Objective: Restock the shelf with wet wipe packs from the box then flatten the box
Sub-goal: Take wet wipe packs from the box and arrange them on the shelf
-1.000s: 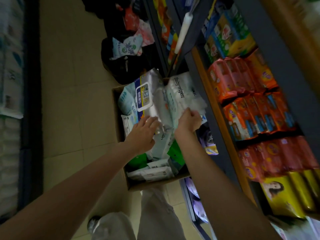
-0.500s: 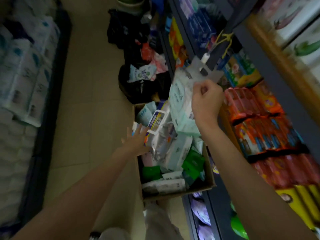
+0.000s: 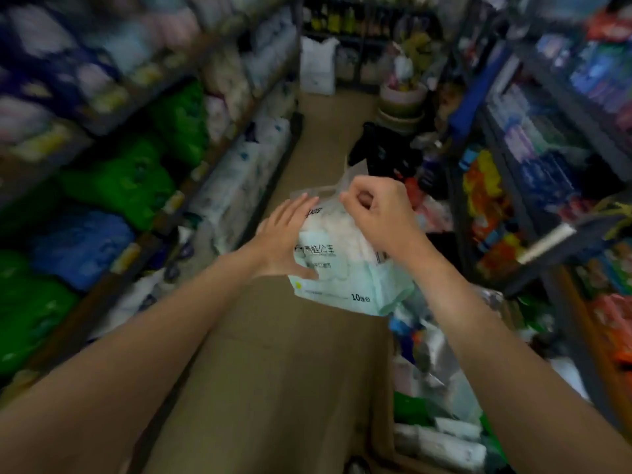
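Side shelves [image 3: 113, 107] motion-blurred, box [image 3: 383, 439] cut off below

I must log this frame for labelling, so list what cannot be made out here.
- Head view: goods on the left shelves are smeared by motion blur; labels unreadable.
- Pale green plastic wet wipe pack: its top print is covered by the left hand and right hand.
- Brown cardboard box: cut by the bottom edge, partly behind the right forearm; pack count unknown.

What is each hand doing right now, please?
Left hand: open, straight fingers pressed flat against the pale green plastic multipack of wet wipes.
Right hand: closed, pinching the multipack's clear top edge.
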Motion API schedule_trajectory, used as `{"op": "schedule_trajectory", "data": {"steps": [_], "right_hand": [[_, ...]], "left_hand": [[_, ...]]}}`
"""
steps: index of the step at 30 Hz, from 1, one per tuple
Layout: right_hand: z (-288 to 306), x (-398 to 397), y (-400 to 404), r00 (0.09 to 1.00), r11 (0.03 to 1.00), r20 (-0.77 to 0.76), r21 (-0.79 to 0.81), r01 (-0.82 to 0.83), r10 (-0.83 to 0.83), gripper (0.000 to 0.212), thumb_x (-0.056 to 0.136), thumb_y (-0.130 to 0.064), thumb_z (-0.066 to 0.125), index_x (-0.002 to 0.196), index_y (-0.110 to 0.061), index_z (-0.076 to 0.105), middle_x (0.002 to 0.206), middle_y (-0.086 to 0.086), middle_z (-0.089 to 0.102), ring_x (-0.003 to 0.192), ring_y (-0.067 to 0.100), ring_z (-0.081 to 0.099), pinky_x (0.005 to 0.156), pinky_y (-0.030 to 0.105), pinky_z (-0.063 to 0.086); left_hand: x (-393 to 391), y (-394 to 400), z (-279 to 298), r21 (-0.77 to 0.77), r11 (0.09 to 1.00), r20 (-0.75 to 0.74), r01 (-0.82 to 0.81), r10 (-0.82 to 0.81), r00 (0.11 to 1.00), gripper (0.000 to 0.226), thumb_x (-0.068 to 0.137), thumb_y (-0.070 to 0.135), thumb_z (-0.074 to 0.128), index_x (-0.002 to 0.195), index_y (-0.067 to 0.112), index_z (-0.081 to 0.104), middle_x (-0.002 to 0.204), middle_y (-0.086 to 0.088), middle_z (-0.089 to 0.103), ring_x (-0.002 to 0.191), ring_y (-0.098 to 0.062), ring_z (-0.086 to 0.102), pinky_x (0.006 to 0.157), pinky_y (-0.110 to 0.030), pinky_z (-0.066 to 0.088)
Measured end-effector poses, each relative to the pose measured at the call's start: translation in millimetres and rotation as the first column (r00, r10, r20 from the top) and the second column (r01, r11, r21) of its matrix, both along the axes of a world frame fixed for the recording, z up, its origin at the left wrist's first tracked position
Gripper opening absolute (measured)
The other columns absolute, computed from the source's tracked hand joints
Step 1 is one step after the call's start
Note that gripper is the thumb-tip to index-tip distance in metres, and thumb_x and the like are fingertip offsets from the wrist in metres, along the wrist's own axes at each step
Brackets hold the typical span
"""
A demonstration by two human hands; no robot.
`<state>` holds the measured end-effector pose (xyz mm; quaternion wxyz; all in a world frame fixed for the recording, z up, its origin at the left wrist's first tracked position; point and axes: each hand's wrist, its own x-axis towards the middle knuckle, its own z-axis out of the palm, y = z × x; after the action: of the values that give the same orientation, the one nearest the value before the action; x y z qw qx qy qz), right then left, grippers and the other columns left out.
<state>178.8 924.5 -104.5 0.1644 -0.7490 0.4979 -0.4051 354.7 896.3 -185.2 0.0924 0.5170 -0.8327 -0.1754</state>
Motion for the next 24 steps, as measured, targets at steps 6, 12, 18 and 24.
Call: {"op": "schedule_trajectory", "data": {"steps": [6,12,18,24], "right_hand": [[104.6,166.6,-10.4,0.946,0.885,-0.036,-0.343,-0.314,0.322,0.030,0.079,-0.005,0.055,0.055,-0.011,0.039,0.049,-0.009,0.027,0.052,0.006,0.035,0.050,0.018,0.024],[233.1,294.6,-12.7,0.883,0.578,-0.114,-0.717,-0.390,0.455,0.026,0.082,0.001,0.051,0.060,-0.009,0.042,0.059,-0.005,0.032,0.059,0.006,0.026,0.052,0.021,0.018],[323.5,390.0,-49.0,0.881,0.470,-0.168,-0.793,-0.388,0.443,0.021,0.089,-0.013,0.046,0.070,-0.007,0.051,0.071,0.003,0.043,0.067,0.017,0.041,0.054,0.027,0.026],[371.5,466.3,-114.7,0.859,0.441,-0.122,-0.817,-0.372,0.498,0.017,0.084,-0.015,0.044,0.067,-0.015,0.043,0.074,0.003,0.040,0.070,0.018,0.036,0.062,0.030,0.025]], "left_hand": [[195.2,38.5,151.2,-0.023,0.892,-0.474,-0.452,0.389,0.790,0.100,0.072,0.053,0.068,0.147,0.022,0.010,0.152,-0.002,0.018,0.139,-0.014,0.020,0.114,-0.032,0.022],[326.9,93.8,286.2,0.124,0.694,-0.800,-0.709,0.493,0.342,0.041,0.091,0.021,0.055,0.128,0.008,0.047,0.097,-0.001,0.061,0.071,-0.003,0.063,0.055,-0.014,0.052],[413.6,149.9,373.4,-0.050,0.500,-0.859,-0.865,0.420,0.292,0.011,0.086,0.008,0.059,0.077,0.013,0.063,0.066,0.005,0.066,0.060,-0.003,0.060,0.056,-0.011,0.050],[448.7,116.7,447.9,-0.280,0.243,-0.827,-0.929,0.431,0.361,0.021,0.086,0.010,0.061,0.067,0.020,0.057,0.071,0.004,0.063,0.048,-0.006,0.058,0.040,-0.011,0.045]]}}
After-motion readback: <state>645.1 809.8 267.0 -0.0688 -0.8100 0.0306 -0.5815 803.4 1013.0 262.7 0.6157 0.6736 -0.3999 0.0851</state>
